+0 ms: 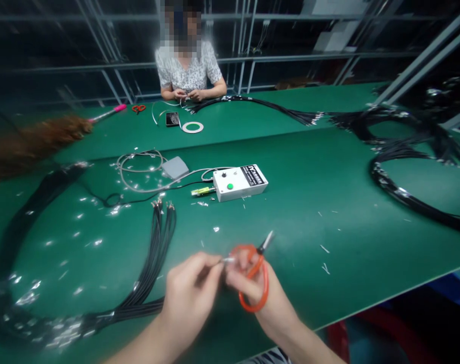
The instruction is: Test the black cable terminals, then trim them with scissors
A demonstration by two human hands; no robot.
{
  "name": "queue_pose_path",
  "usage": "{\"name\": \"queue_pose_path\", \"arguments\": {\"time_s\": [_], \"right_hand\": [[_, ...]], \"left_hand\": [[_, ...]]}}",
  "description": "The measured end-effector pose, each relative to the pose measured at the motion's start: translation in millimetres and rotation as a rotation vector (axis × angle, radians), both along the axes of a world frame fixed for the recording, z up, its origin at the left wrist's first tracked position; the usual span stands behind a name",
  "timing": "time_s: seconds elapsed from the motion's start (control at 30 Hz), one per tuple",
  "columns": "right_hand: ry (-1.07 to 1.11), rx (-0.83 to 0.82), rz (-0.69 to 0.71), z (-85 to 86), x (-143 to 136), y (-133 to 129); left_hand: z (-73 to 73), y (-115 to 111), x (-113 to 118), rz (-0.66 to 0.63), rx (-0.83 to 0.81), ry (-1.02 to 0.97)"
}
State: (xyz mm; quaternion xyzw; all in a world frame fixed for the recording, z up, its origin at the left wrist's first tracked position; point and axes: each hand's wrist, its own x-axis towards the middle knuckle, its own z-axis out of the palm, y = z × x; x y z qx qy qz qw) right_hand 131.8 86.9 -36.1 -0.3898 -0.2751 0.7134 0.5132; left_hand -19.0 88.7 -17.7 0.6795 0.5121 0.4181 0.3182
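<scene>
My left hand (194,285) is closed in a pinch on a cable, whose pale tip (227,260) sticks out past the thumb and forefinger. Black cables (142,309) run from the left up to this hand. Orange-handled scissors (266,283) hang on my right hand (248,275), their blades pointing up and away. The right fingers, blurred, are drawn together at the cable tip. Left of my hands, a fanned bunch of black cables (154,263) ends in bare copper-coloured tips.
A white box with a green button (230,187) stands mid-table beside a grey pad (176,167) and grey cord. Black cable coils (400,189) lie at right. Across the table (302,167), a person (190,71) handles a thin white strand near a white ring (192,127). Scraps are scattered about.
</scene>
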Motion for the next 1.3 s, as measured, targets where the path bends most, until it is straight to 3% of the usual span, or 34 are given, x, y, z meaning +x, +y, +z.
{"name": "queue_pose_path", "arguments": {"time_s": [0.1, 0.3, 0.67, 0.8, 0.9, 1.07, 1.17, 1.3], "right_hand": [[-0.006, -0.042, -0.011, -5.6, 0.9, -5.3], [0.07, 0.04, -0.052, 7.2, 2.9, 1.5], [-0.196, 0.124, -0.175, 14.1, -1.8, -1.3], [-0.232, 0.118, -0.163, 17.7, 0.0, 1.8], [-0.29, 0.133, -0.154, 20.9, 3.3, 4.2], [-0.36, 0.164, -0.104, 28.9, 6.7, 8.9], [-0.406, 0.19, -0.047, 31.0, 11.0, 13.2], [-0.707, 0.248, 0.103, 32.0, 28.0, 17.2]], "left_hand": [[0.9, -0.6, -0.4, 0.001, 0.031, 0.013], [-2.4, -4.9, -1.4, -0.053, 0.108, 0.045], [-11.4, -6.7, -2.3, -0.02, 0.332, 0.336], [-12.8, -5.1, -2.4, -0.034, 0.358, 0.302], [-9.8, -3.7, -2.0, -0.069, 0.233, 0.149], [1.6, 0.7, -1.2, -0.106, -0.239, -0.071], [10.0, 4.5, -0.9, -0.098, -0.432, -0.236], [19.5, 8.9, -2.9, 0.003, -0.559, -0.418]]}}
